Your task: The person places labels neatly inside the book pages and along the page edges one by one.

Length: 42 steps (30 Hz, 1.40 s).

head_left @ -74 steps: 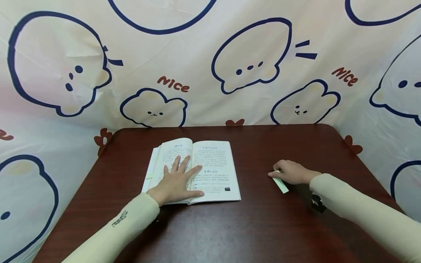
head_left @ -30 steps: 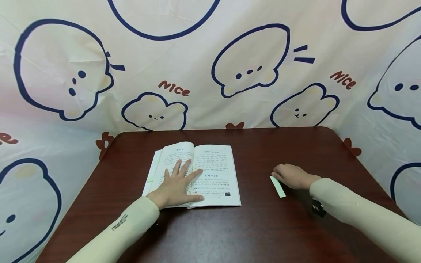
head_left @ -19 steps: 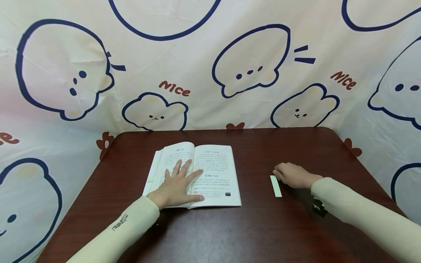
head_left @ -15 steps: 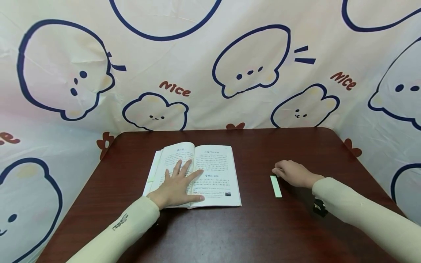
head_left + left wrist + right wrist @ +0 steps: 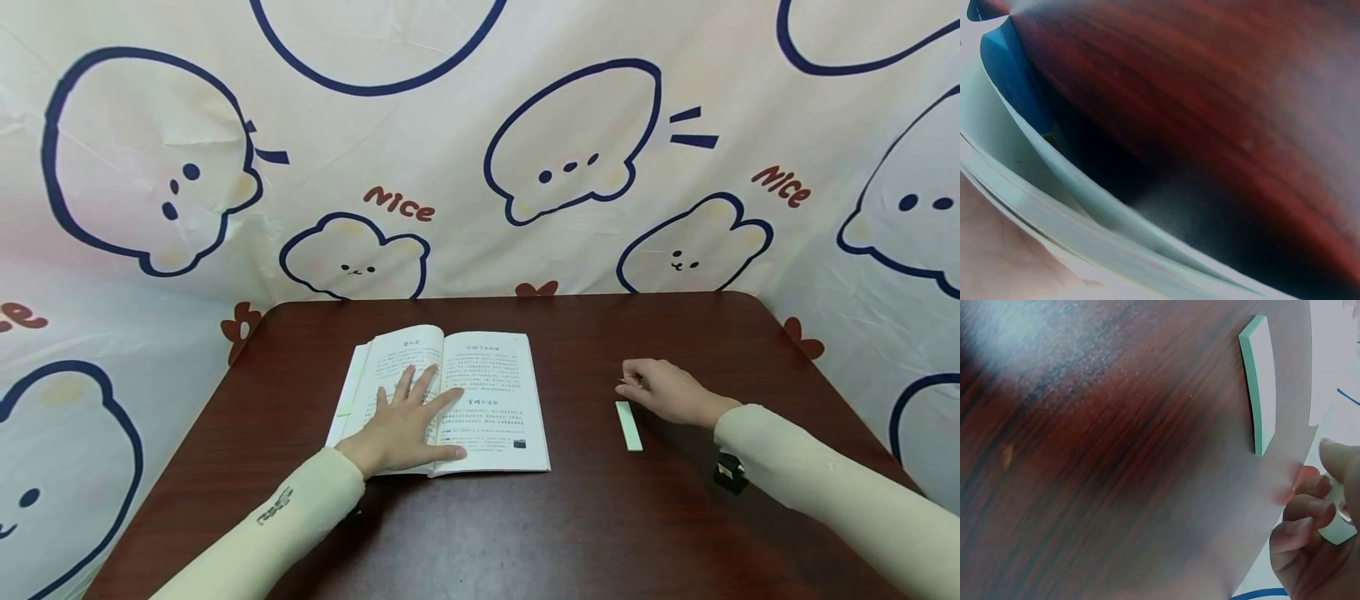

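An open book [image 5: 491, 400] lies on the dark wooden table, its pages printed with text. My left hand [image 5: 397, 425] rests on it with fingers spread across the left page and thumb over the gutter. The left wrist view catches the bent page edges [image 5: 1085, 212] close beside the palm. To the right, a narrow pale green sticky note pad [image 5: 629, 426] lies on the table. Just beyond its far end is my right hand [image 5: 667, 392], fingers curled. A small pale green slip [image 5: 1338, 528], like a sticky note, shows between its fingers and thumb, mostly hidden.
A pale green tab [image 5: 343, 409] sticks to the book's left margin. The brown table [image 5: 495, 533] has rounded far corners. Behind it hangs a pale cloth [image 5: 450, 150] with cartoon outlines, which continues along both sides.
My right hand has put the green pad down and let go of it. Since then it has lifted slightly away, turning with fingers curled. My left hand has stayed on the book.
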Motion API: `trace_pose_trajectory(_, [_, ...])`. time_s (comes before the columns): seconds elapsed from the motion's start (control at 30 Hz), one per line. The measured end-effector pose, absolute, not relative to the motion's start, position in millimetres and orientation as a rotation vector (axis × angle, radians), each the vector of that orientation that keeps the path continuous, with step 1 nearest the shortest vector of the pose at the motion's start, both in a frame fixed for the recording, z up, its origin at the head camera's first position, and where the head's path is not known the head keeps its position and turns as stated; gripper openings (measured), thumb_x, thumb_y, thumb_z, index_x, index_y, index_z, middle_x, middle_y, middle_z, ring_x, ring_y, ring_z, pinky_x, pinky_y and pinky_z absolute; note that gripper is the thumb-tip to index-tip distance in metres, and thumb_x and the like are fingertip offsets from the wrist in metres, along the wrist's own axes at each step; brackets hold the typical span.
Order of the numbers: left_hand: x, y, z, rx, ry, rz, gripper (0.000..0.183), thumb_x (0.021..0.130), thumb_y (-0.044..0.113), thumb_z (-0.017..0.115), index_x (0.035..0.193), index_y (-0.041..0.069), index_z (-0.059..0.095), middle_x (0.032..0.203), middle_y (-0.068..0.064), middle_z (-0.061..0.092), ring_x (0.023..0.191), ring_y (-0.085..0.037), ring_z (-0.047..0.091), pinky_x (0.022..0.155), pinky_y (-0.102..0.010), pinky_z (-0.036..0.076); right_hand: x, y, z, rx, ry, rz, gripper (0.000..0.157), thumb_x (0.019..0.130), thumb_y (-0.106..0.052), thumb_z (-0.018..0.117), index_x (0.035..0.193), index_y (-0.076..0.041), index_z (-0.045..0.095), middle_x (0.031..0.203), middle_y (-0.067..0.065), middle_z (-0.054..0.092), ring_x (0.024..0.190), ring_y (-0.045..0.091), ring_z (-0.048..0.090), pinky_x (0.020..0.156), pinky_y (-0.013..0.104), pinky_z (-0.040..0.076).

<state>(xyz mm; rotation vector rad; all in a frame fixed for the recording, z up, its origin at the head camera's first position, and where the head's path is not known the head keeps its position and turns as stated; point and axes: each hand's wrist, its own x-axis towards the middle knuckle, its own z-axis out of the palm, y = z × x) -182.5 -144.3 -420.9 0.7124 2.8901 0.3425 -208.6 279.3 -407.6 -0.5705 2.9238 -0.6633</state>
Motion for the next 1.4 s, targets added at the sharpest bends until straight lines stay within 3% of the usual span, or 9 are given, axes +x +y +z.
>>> trace_pose_trajectory(0.27, [-182, -144, -419, 0.718, 2.893, 0.332, 0.091, 0.081, 0.076, 0.064, 0.156, 0.030, 0.039, 0.170, -0.018, 0.013, 0.155, -0.051, 0.005, 0.106, -0.086, 0.015, -208, 275, -405, -0.545, 2.920, -0.671, 0.030, 0.094, -0.027, 0.073, 0.076, -0.017, 0.051, 0.066, -0.006, 0.042, 0.054, 0.008, 0.040, 0.050, 0.022, 0.033])
trace_pose_trajectory(0.37, [-182, -145, -419, 0.719, 2.890, 0.341, 0.091, 0.081, 0.076, 0.064, 0.156, 0.030, 0.039, 0.170, -0.017, 0.013, 0.155, -0.051, 0.004, 0.106, -0.086, 0.014, -207, 272, -402, -0.518, 2.914, -0.666, 0.029, 0.096, -0.037, 0.069, 0.078, -0.017, 0.059, 0.068, -0.005, 0.050, 0.056, 0.009, 0.043, 0.050, 0.023, 0.035])
trace_pose_trajectory(0.53, [-182, -145, -420, 0.717, 2.891, 0.345, 0.091, 0.081, 0.075, 0.065, 0.156, 0.031, 0.039, 0.170, -0.017, 0.013, 0.155, -0.051, 0.004, 0.106, -0.086, 0.014, -204, 269, -398, -0.464, 2.913, -0.663, 0.044, 0.101, -0.053, 0.055, 0.095, -0.014, 0.074, 0.083, -0.003, 0.066, 0.069, 0.010, 0.053, 0.058, 0.028, 0.043])
trace_pose_trajectory(0.6, [-182, -144, -421, 0.714, 2.894, 0.341, 0.091, 0.081, 0.075, 0.065, 0.156, 0.031, 0.039, 0.170, -0.017, 0.013, 0.155, -0.051, 0.005, 0.106, -0.086, 0.014, -204, 269, -397, -0.469, 2.921, -0.681, 0.042, 0.102, -0.049, 0.055, 0.101, -0.012, 0.075, 0.090, -0.001, 0.070, 0.074, 0.011, 0.056, 0.062, 0.029, 0.046])
trace_pose_trajectory(0.8, [-182, -144, -421, 0.706, 2.900, 0.324, 0.091, 0.080, 0.076, 0.064, 0.156, 0.032, 0.039, 0.170, -0.017, 0.013, 0.155, -0.051, 0.005, 0.106, -0.086, 0.015, -204, 271, -401, -0.599, 2.964, -0.771, 0.002, 0.095, -0.010, 0.067, 0.096, -0.011, 0.069, 0.092, 0.001, 0.069, 0.078, 0.013, 0.056, 0.066, 0.026, 0.048])
trace_pose_trajectory(0.9, [-183, -144, -422, 0.708, 2.900, 0.326, 0.092, 0.080, 0.077, 0.064, 0.156, 0.032, 0.039, 0.171, -0.017, 0.013, 0.155, -0.051, 0.004, 0.106, -0.086, 0.015, -205, 272, -403, -0.651, 2.970, -0.845, 0.013, 0.093, 0.000, 0.067, 0.100, -0.011, 0.064, 0.090, 0.002, 0.067, 0.079, 0.013, 0.057, 0.067, 0.025, 0.049])
trace_pose_trajectory(1.1, [-183, -144, -422, 0.714, 2.904, 0.325, 0.093, 0.080, 0.078, 0.064, 0.156, 0.032, 0.039, 0.170, -0.017, 0.013, 0.155, -0.051, 0.005, 0.106, -0.086, 0.016, -202, 269, -401, -0.638, 2.956, -0.933, 0.028, 0.096, 0.000, 0.064, 0.124, -0.002, 0.060, 0.097, 0.008, 0.068, 0.084, 0.013, 0.064, 0.070, 0.026, 0.052])
trace_pose_trajectory(1.23, [-182, -144, -421, 0.720, 2.906, 0.326, 0.092, 0.080, 0.077, 0.064, 0.156, 0.031, 0.039, 0.170, -0.017, 0.013, 0.155, -0.051, 0.005, 0.106, -0.086, 0.016, -201, 268, -398, -0.586, 2.974, -0.935, 0.017, 0.100, -0.003, 0.060, 0.113, -0.002, 0.071, 0.100, 0.010, 0.071, 0.081, 0.013, 0.061, 0.067, 0.026, 0.050])
trace_pose_trajectory(1.4, [-182, -145, -422, 0.720, 2.904, 0.333, 0.092, 0.080, 0.076, 0.064, 0.156, 0.031, 0.039, 0.171, -0.017, 0.012, 0.155, -0.051, 0.005, 0.106, -0.086, 0.015, -205, 266, -398, -0.538, 2.932, -0.990, 0.015, 0.105, -0.010, 0.054, 0.108, -0.004, 0.067, 0.089, 0.011, 0.067, 0.069, 0.016, 0.055, 0.059, 0.026, 0.046])
